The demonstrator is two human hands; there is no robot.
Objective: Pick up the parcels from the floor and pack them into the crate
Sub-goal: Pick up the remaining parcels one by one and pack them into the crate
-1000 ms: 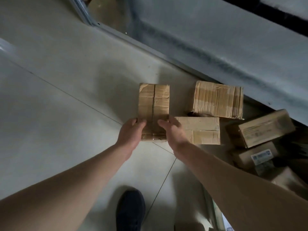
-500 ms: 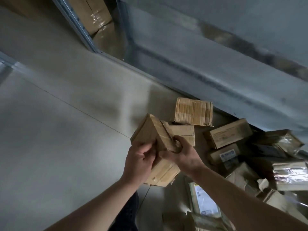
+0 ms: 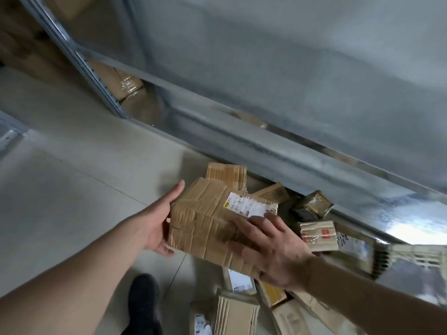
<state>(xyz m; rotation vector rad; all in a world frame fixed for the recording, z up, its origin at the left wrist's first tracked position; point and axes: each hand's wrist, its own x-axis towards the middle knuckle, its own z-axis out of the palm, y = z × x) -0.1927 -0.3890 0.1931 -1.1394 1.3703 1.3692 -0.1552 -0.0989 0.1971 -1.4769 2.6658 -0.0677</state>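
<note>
Bare forearms, no sleeves; dark shoe [image 3: 143,301].

hands: two, left hand [image 3: 158,222] and right hand [image 3: 273,252]; held parcel [image 3: 208,221]: one; shoe [image 3: 142,298]: one; floor parcels: many, uncountable

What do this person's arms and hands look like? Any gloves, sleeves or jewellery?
Both hands are bare: no gloves on the left hand or the right hand, and no rings that I can make out. Both forearms are uncovered as far as the picture reaches, with no sleeve, watch or wristband in view. Below them, a dark shoe shows.
</note>
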